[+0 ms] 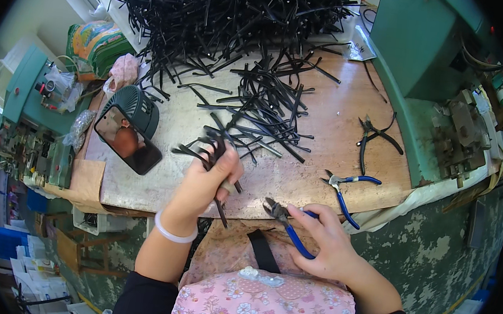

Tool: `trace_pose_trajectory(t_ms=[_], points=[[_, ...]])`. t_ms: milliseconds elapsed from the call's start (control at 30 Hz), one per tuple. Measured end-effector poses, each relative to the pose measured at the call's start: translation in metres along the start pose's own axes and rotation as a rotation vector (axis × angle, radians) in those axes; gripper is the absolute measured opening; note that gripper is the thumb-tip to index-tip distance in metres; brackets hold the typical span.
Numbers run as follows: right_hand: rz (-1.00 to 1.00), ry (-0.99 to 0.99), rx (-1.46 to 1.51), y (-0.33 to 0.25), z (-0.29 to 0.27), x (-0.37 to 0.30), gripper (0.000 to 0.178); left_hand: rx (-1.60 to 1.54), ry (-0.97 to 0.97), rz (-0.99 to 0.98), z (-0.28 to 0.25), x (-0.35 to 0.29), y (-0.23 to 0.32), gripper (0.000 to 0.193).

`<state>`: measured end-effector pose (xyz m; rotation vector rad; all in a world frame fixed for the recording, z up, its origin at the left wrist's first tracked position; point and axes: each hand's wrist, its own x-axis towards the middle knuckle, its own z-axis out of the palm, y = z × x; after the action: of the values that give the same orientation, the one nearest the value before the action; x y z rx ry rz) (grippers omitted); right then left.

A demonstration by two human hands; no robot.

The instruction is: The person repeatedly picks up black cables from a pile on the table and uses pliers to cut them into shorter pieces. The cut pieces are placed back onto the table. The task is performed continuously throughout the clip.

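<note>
My left hand [217, 169], with a white band on its wrist, is closed round several thin black strips [209, 148], which stick out above and below the fist. They resemble the narrow pieces with bent ends in the loose black pile [268, 107] just beyond. In my right hand [324, 244] is a pair of blue-handled diagonal cutters [298, 240], held over the table's front edge. The cutters' jaws are a little apart and point toward my left hand, without touching the strips.
A large heap of black strips [234, 18] fills the back. A phone [127, 140] leans on a green fan [139, 108] at left. Blue-handled pliers [344, 186] and black-handled pliers [379, 138] lie right. Green machines [416, 58] [30, 90] flank the wooden table [141, 189].
</note>
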<state>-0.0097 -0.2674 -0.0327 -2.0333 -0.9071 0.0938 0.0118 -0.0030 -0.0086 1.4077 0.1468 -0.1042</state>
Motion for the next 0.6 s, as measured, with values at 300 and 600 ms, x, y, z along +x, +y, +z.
trace_pose_trajectory(t_ms=[300, 600], points=[[-0.150, -0.092, -0.293, -0.020, -0.014, 0.012, 0.066, -0.325, -0.206, -0.070, 0.016, -0.014, -0.002, 0.044], [-0.153, -0.117, -0.235, -0.022, -0.022, 0.013, 0.064, -0.184, -0.091, 0.482, 0.022, -0.033, -0.017, 0.029]])
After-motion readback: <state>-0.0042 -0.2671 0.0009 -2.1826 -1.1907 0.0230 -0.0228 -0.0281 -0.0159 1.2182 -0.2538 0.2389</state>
